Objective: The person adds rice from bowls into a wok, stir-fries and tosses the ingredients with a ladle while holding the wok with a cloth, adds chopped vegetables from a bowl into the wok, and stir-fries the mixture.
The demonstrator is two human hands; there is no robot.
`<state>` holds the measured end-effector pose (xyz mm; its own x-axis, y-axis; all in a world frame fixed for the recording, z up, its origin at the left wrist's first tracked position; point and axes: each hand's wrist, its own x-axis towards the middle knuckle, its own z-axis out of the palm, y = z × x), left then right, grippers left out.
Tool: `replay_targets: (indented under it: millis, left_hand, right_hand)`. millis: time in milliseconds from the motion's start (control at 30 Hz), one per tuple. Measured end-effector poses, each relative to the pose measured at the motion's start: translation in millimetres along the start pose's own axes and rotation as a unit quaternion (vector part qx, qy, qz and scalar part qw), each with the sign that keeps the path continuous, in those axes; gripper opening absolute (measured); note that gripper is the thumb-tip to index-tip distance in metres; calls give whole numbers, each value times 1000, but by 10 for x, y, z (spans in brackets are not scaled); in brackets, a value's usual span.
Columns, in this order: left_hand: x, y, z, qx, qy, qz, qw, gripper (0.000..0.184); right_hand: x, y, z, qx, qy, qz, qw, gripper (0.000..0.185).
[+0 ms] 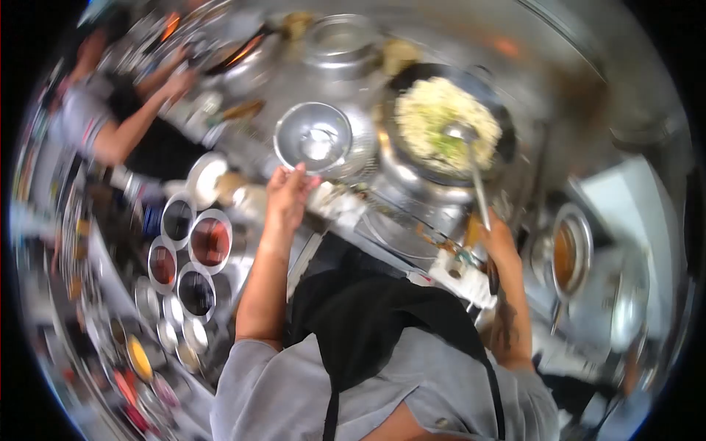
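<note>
My left hand [291, 192] is closed at the near rim of an empty metal bowl [314, 137], fingers pinched on its edge. In my right hand [498, 234] is the handle of a long metal ladle [476, 176]. The ladle's head rests in pale rice-like food with green bits [434, 110]. That food fills much of a dark wok [507, 125] on the stove, to the right of the bowl.
Containers of dark and red sauces [210, 241] stand at the left. A co-worker [121, 117] works at the upper left near another pan [235, 51]. A pot [340, 40] sits beyond the bowl. At the right is a pot of brown liquid [565, 253].
</note>
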<state>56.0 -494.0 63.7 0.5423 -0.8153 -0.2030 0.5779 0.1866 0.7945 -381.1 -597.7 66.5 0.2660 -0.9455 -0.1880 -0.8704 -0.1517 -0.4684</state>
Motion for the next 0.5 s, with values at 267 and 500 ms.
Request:
replay_targets:
  millis: [267,500]
  left_hand:
    - [-2620,602,-1655,-128,362,201,901,11]
    - [-4841,536,-3029,-199,612,404,649,14]
  right_hand:
    - [484,224,150,-87,-115,-100,984,51]
    - [1361,444,371,-150,-218,58,963,38]
